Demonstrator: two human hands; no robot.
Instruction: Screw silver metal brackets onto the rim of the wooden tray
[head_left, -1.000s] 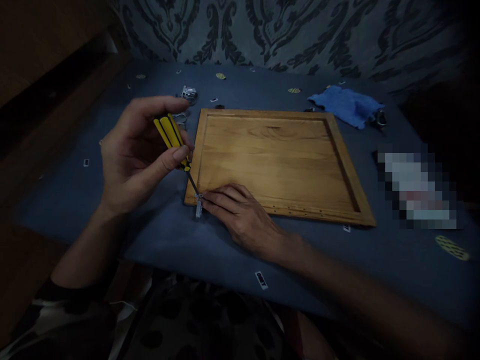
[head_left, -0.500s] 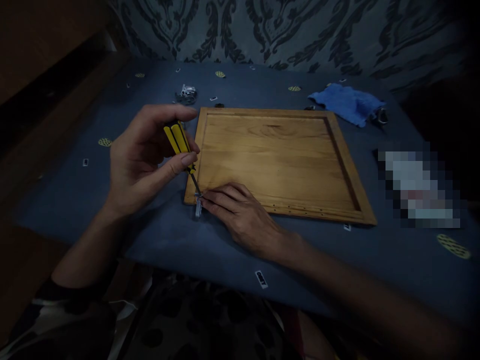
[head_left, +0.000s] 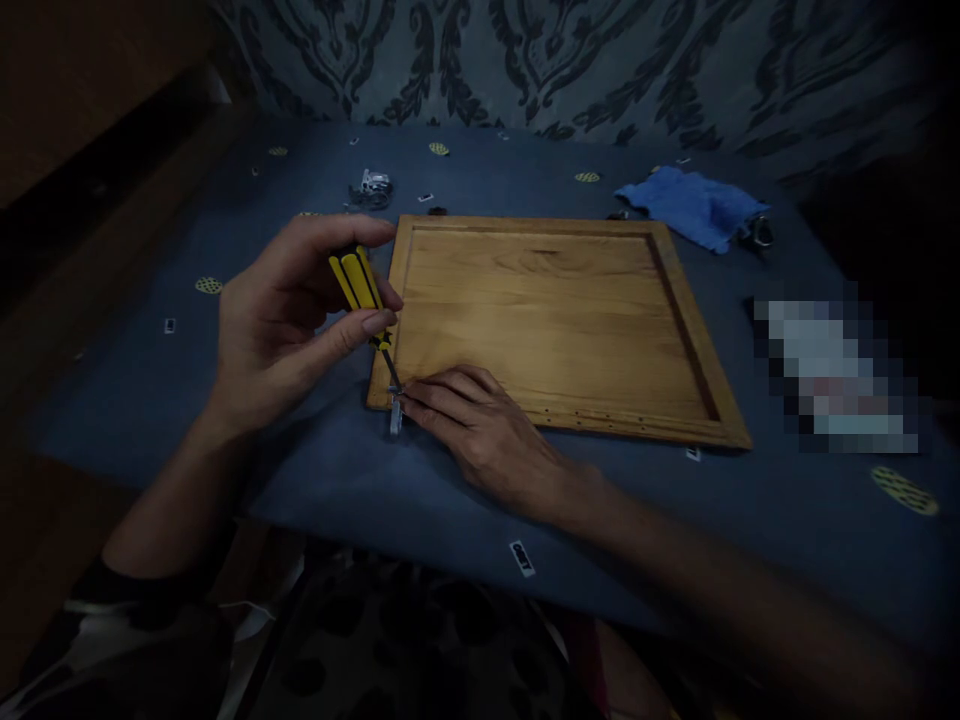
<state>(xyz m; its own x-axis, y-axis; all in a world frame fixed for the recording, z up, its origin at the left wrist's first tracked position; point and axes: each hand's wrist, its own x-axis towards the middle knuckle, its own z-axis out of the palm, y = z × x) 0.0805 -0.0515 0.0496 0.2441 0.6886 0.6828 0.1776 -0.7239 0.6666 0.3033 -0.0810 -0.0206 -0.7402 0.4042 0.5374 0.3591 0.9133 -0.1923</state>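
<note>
My left hand [head_left: 292, 320] grips a yellow and black screwdriver [head_left: 358, 285] by its handle, thumb and fingers around it. The shaft slants down to a small metal hinge [head_left: 396, 410] at the near left corner of a wooden cabinet door [head_left: 525, 320]. Part of the hinge sticks out past the door's near edge. My right hand [head_left: 480, 430] lies over that edge, its fingertips at the hinge and the screwdriver tip. What those fingertips pinch, if anything, is too small to make out. Several small holes dot the door's near rail.
The door lies on a blue patterned cloth [head_left: 315, 480]. Behind it are loose metal hardware [head_left: 373, 188] on the left and a blue rag [head_left: 697, 205] on the right, with a dark metallic object [head_left: 759, 232] beside the rag. A blurred-out item [head_left: 836, 380] lies at the right.
My left hand and the screwdriver handle have shifted very slightly, with the tip still at the hinge. My right hand stays in place, and the whole view has drifted a little.
</note>
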